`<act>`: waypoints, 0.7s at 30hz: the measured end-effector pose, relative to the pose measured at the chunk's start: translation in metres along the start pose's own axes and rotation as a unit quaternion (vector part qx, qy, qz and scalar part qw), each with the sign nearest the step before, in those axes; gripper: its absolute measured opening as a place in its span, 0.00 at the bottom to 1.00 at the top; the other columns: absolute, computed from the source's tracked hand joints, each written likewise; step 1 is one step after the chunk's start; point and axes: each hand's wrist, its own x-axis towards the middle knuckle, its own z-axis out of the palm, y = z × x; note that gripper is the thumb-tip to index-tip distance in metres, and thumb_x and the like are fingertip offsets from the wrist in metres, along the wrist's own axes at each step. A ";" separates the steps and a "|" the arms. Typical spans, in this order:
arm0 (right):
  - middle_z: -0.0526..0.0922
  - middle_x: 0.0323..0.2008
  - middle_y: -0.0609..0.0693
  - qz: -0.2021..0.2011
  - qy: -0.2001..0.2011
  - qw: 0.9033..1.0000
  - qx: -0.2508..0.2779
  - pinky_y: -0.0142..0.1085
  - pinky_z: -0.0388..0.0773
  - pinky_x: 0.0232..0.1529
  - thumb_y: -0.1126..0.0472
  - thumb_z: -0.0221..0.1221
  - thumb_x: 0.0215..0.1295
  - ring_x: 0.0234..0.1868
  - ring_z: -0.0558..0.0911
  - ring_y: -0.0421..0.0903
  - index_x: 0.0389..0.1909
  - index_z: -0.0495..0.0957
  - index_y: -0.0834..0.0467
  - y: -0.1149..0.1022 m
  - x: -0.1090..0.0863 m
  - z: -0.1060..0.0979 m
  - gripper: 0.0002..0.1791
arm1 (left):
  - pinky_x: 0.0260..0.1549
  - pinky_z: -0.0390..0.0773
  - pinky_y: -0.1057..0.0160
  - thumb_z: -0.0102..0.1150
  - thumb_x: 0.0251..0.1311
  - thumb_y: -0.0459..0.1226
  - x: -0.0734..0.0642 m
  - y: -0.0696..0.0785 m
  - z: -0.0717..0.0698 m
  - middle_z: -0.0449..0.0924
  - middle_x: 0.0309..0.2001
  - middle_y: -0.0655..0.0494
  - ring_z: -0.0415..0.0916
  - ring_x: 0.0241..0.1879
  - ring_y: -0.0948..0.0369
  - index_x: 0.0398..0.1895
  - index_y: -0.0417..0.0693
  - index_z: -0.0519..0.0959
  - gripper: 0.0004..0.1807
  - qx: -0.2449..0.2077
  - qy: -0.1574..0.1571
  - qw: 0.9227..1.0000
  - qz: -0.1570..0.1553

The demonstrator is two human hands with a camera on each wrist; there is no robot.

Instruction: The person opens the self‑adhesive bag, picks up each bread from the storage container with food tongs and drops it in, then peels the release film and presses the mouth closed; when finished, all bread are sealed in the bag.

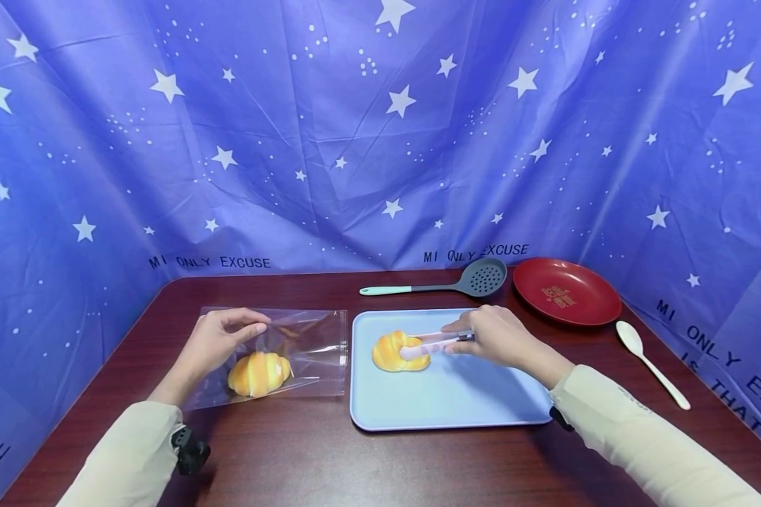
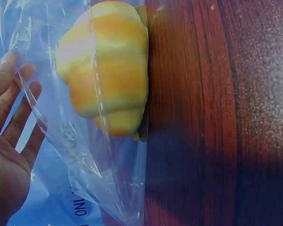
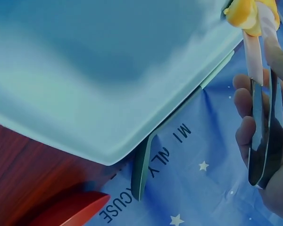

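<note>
My left hand (image 1: 222,339) pinches the upper side of a clear plastic bag (image 1: 320,352) between thumb and fingers. Inside the bag, on the table, lies a golden croissant-shaped bread roll (image 1: 260,374), seen up close in the left wrist view. My right hand (image 1: 491,334) holds a pair of tongs (image 3: 266,127) with metal arms and pale pink tips. Those tips are around one side of a second bread roll (image 1: 390,351) at the left part of a light blue tray (image 1: 450,408). Whether this roll touches the tray cannot be told.
Behind the tray lies a grey slotted skimmer (image 1: 484,277) with a mint handle. A red plate (image 1: 590,292) stands at the back right, and a white spoon (image 1: 652,364) lies beside it. A blue star-patterned cloth (image 1: 330,211) hangs around the dark wooden table (image 1: 292,458).
</note>
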 end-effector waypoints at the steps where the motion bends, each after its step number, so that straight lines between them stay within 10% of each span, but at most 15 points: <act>1: 0.87 0.30 0.46 -0.003 0.006 1.000 -0.003 0.30 0.62 0.19 0.47 0.75 0.56 0.19 0.66 0.35 0.47 0.90 0.52 -0.001 -0.001 0.001 0.20 | 0.32 0.77 0.67 0.69 0.64 0.38 0.000 0.000 0.000 0.88 0.41 0.54 0.79 0.35 0.65 0.43 0.49 0.89 0.07 0.002 0.001 1.000 0.000; 21: 0.83 0.28 0.45 -0.064 0.117 0.990 -0.048 0.30 0.63 0.20 0.46 0.74 0.57 0.23 0.72 0.40 0.51 0.88 0.50 -0.039 0.019 0.002 0.22 | 0.33 0.78 0.68 0.68 0.65 0.36 0.001 0.006 -0.004 0.89 0.41 0.53 0.79 0.35 0.66 0.45 0.48 0.89 0.07 0.002 0.018 1.000 0.002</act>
